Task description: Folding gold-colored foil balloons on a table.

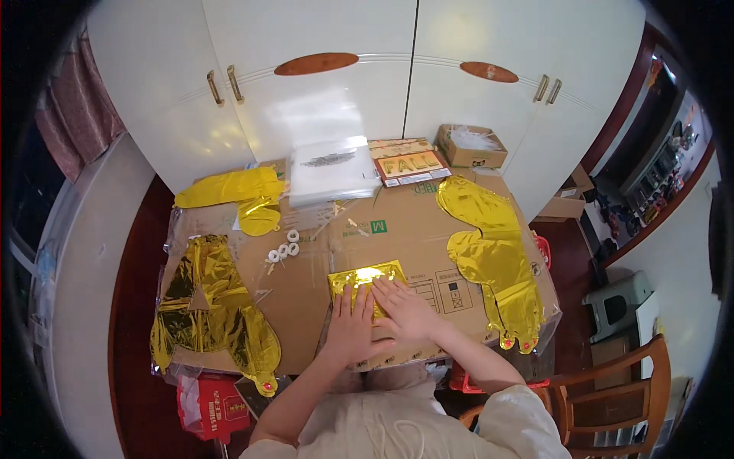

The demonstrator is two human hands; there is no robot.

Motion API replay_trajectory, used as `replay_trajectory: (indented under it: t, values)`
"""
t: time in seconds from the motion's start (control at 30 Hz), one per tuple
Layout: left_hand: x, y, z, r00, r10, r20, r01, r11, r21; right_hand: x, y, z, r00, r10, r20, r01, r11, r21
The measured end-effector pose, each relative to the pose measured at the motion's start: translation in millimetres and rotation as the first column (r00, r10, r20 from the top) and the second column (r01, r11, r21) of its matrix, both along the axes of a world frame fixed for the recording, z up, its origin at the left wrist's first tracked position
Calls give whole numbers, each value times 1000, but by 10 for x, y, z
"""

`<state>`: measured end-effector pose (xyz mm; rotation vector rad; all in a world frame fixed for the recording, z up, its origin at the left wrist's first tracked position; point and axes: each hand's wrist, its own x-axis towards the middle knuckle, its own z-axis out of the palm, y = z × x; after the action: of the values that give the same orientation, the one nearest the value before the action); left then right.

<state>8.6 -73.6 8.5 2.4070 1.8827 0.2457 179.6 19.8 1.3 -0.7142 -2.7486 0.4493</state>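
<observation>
We look down at two bare hands side by side on a folded piece of shiny gold foil, which lies flat beneath the fingers on a sheet of brown cardboard. Our left hand reaches in from the lower left, its forearm slanting upward, palm down, fingers stretched out and pointing away from us, thumb spread toward the right. Our right hand comes from the lower right, its fingers aimed up and to the left, its thumb reaching toward the left hand. Both hands are flat and uncurled, with fingertips resting on the foil; neither grips it. Whether the thumbs touch, we cannot tell. Well left of the left fingers lies a large flat gold foil shape; well right of the right fingers lies another, a curvy foil shape. Beyond the fingertips, toward the left, sit small white rolls; farther beyond the fingers rests a stack of clear plastic bags.
</observation>
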Motion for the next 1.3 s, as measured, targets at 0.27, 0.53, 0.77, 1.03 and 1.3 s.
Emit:
replay_trajectory:
  t: [0.27,0.53,0.77,1.03,1.3]
  values:
    - [-3,4,10,1000,2,0,-2,1000,-17,201,863,15,926,-164,-340,58,952,-300]
    - [-38,-17,-113,1000,-4,3,4,998,56,-271,1094,476,948,-42,317,198,854,-480]
    - [4,-35,-63,999,-36,34,30,985,171,-3,1022,353,991,-79,108,133,501,-855]
    - [-58,37,16,984,-178,16,145,845,515,69,782,394,932,-359,53,113,147,-983]
    - [-375,-88,854,417,324,849,-43,940,-337,338,205,976,804,-351,-480,-253,529,-810]
